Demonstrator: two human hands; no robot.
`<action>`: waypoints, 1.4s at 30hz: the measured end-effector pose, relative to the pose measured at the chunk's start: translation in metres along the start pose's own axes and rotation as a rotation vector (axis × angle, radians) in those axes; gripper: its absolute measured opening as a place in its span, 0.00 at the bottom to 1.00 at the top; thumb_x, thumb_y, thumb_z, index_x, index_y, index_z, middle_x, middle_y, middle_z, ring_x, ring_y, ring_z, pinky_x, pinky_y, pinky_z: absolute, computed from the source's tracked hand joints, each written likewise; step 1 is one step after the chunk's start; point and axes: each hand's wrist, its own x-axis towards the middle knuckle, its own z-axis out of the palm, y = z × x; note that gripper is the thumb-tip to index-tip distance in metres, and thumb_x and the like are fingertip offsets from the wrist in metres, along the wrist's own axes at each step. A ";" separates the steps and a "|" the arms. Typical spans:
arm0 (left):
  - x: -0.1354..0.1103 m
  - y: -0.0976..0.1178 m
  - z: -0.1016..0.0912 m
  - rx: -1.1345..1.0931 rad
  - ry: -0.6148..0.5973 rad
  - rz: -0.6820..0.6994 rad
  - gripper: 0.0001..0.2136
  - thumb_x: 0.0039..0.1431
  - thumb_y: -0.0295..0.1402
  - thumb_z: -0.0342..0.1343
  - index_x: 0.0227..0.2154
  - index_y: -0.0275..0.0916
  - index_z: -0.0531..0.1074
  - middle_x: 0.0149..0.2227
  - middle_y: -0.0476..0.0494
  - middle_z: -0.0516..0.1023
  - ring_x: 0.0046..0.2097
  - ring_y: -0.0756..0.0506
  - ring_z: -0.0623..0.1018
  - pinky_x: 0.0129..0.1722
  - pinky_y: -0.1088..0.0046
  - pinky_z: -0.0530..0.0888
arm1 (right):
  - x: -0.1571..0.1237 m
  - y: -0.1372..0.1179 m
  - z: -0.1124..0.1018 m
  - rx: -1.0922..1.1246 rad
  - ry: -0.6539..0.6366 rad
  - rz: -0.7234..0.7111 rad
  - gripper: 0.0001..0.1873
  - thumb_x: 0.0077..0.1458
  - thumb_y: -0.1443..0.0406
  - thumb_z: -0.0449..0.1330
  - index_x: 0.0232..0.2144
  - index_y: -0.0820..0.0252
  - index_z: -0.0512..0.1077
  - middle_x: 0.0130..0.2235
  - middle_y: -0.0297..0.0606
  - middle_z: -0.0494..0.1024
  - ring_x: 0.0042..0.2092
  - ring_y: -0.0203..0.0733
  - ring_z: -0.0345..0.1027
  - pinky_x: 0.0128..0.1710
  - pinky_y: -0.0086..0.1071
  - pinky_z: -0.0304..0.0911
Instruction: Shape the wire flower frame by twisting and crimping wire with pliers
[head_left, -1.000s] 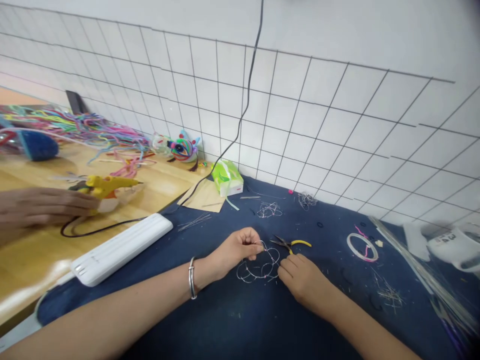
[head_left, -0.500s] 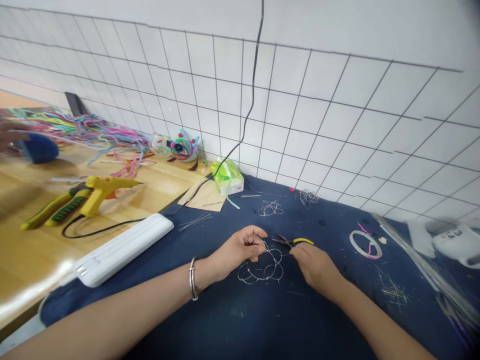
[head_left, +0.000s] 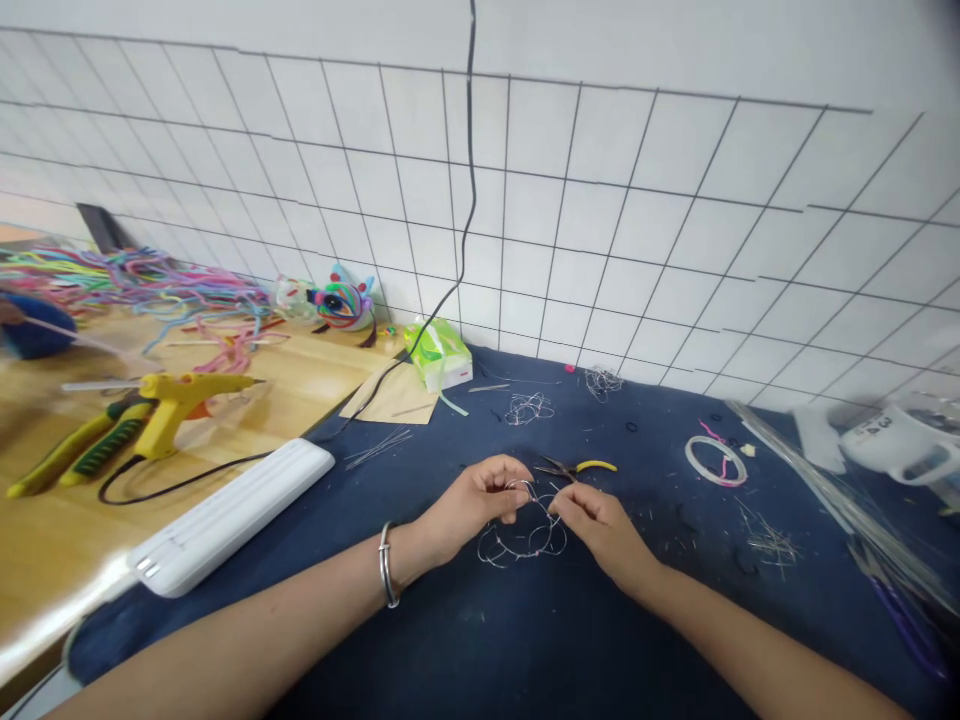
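Note:
A thin silver wire piece bent into several loops point(head_left: 523, 553), with small pinkish beads along it, hangs between my hands over the dark blue cloth. My left hand point(head_left: 482, 500) is closed, its thumb and fingers pinching the wire at the top left of the loops. On the other side, my right hand point(head_left: 600, 525) pinches the wire's upper right edge between thumb and index finger. Just beyond that hand lie small pliers point(head_left: 576, 468) with a yellow handle, apart from the fingers. Part of the wire is hidden behind my left fingers.
Behind lie tangled wire pieces point(head_left: 529, 408) and a green tissue pack point(head_left: 439, 355). At left are a white power strip point(head_left: 232, 515), a yellow glue gun point(head_left: 176, 400) and larger pliers point(head_left: 90, 445). A ring-shaped roll point(head_left: 716, 461), wire bundle point(head_left: 817, 480) and white mug point(head_left: 896, 440) stand right.
My right hand has left the small pliers on the cloth and moved left to pinch the wire. My left hand keeps its pinch. The view has turned slightly right.

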 end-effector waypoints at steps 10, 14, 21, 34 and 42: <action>-0.003 0.007 0.004 0.045 -0.047 -0.039 0.06 0.52 0.32 0.57 0.31 0.35 0.68 0.29 0.50 0.69 0.26 0.54 0.68 0.29 0.77 0.65 | 0.000 0.002 0.001 0.154 -0.010 0.076 0.13 0.54 0.58 0.52 0.25 0.59 0.69 0.23 0.29 0.63 0.27 0.33 0.55 0.27 0.26 0.53; -0.003 0.008 0.002 0.057 -0.079 -0.047 0.07 0.53 0.33 0.56 0.32 0.34 0.69 0.30 0.48 0.71 0.28 0.54 0.69 0.31 0.76 0.65 | -0.001 0.001 0.001 0.168 -0.007 0.112 0.14 0.55 0.58 0.51 0.25 0.60 0.69 0.20 0.27 0.59 0.23 0.30 0.51 0.24 0.26 0.50; -0.004 0.011 0.001 0.094 -0.098 -0.042 0.09 0.56 0.36 0.53 0.32 0.33 0.69 0.31 0.45 0.72 0.32 0.51 0.70 0.34 0.73 0.66 | -0.001 0.003 0.001 0.165 0.043 0.148 0.15 0.54 0.58 0.52 0.21 0.60 0.67 0.19 0.26 0.56 0.22 0.29 0.49 0.23 0.25 0.48; -0.003 0.009 -0.003 0.405 0.030 0.021 0.12 0.52 0.37 0.56 0.24 0.35 0.63 0.28 0.50 0.67 0.28 0.53 0.65 0.29 0.76 0.63 | -0.001 0.011 0.004 0.159 0.085 0.158 0.15 0.55 0.58 0.51 0.22 0.60 0.67 0.19 0.26 0.56 0.22 0.29 0.48 0.23 0.25 0.48; -0.001 0.010 0.008 0.247 -0.135 -0.031 0.07 0.51 0.29 0.56 0.33 0.36 0.66 0.27 0.52 0.66 0.28 0.54 0.64 0.29 0.77 0.63 | 0.001 0.006 0.005 0.171 0.053 0.134 0.14 0.54 0.59 0.52 0.21 0.60 0.67 0.21 0.27 0.59 0.25 0.30 0.52 0.25 0.25 0.50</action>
